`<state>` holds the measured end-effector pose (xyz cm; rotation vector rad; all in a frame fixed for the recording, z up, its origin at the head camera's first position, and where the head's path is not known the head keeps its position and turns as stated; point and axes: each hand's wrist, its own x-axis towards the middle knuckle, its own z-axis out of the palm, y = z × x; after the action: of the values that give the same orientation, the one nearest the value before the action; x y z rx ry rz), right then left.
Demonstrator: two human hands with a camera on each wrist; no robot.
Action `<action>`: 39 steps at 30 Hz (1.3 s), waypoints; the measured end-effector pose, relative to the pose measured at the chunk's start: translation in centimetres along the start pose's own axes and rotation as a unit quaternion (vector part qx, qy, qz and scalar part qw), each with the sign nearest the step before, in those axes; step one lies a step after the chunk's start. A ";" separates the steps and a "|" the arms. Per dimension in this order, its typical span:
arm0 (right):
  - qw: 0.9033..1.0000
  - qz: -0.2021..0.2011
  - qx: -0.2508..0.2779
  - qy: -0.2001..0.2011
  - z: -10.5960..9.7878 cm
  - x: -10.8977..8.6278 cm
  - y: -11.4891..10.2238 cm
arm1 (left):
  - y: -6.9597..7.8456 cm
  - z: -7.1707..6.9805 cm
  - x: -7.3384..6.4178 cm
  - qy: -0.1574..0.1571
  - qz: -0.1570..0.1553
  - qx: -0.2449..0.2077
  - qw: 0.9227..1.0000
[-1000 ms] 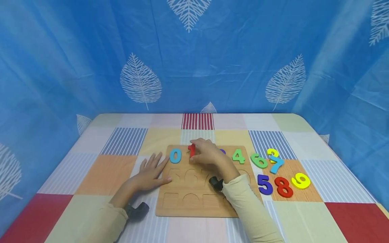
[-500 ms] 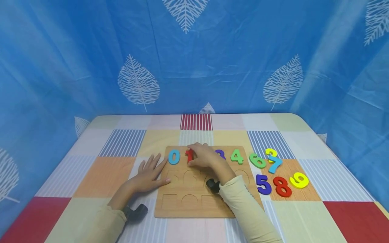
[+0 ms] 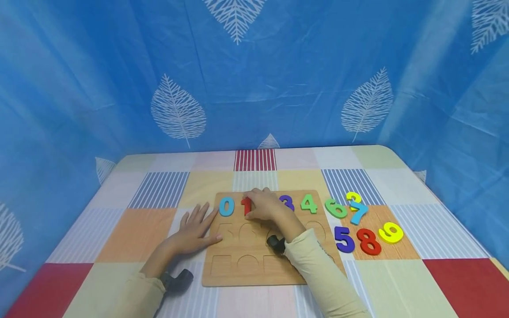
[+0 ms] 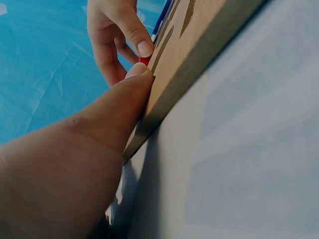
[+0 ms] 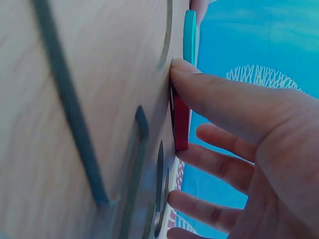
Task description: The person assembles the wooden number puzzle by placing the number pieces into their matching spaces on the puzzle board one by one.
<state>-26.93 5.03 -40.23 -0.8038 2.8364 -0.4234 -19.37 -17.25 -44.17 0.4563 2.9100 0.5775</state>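
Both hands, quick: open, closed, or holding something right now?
Left hand: open, touching the wooden number puzzle board.
Right hand: holding the red number 1.

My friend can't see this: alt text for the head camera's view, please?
A person's right hand pinches a red 1 at a wooden board while the left hand rests by its left edge. A blue 0, purple 3 and green 4 line its far row; more numbers lie rightward.

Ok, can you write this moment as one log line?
right hand: pinches red 1, top row of board; left hand: at board's left edge; blue 0: beside red 1
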 end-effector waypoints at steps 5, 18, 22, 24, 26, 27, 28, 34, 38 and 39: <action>1.000 -0.001 -0.011 -0.004 0.0 -0.1 -0.1 | 0.0 0.2 0.0 0.003 0.000 0.002 1.000; 1.000 0.002 0.003 -0.009 0.0 -0.2 0.0 | 0.1 0.2 -0.1 0.005 0.002 0.005 1.000; 1.000 0.001 0.006 -0.008 0.0 -0.3 0.0 | 0.2 0.1 -0.1 0.002 -0.002 0.003 1.000; 1.000 0.000 0.010 -0.009 -0.1 -0.3 0.1 | 0.2 0.1 -0.1 0.003 -0.003 0.002 1.000; 1.000 -0.002 0.016 -0.010 -0.1 -0.4 0.3 | 0.2 0.1 -0.1 0.005 -0.004 -0.001 1.000; 1.000 -0.003 0.021 -0.011 -0.2 -0.5 0.4 | 0.2 0.1 -0.1 0.005 -0.004 -0.001 1.000; 1.000 -0.005 0.028 -0.011 -0.2 -0.6 0.6 | 0.2 0.2 -0.1 0.006 -0.004 0.000 1.000; 0.998 -0.009 0.063 0.009 -0.7 -1.6 2.7 | 0.1 0.3 -0.2 0.009 0.000 0.001 1.000; 0.997 -0.011 0.065 0.025 -1.4 -2.4 4.4 | 0.1 0.2 -0.2 0.008 0.000 -0.004 1.000; 0.997 -0.011 0.067 0.028 -1.6 -2.6 4.7 | 0.1 0.1 -0.2 0.008 0.000 -0.002 1.000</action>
<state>-27.40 10.59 -39.97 -0.8092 2.8159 -0.6410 -19.10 -17.21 -44.24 0.4523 2.9223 0.5903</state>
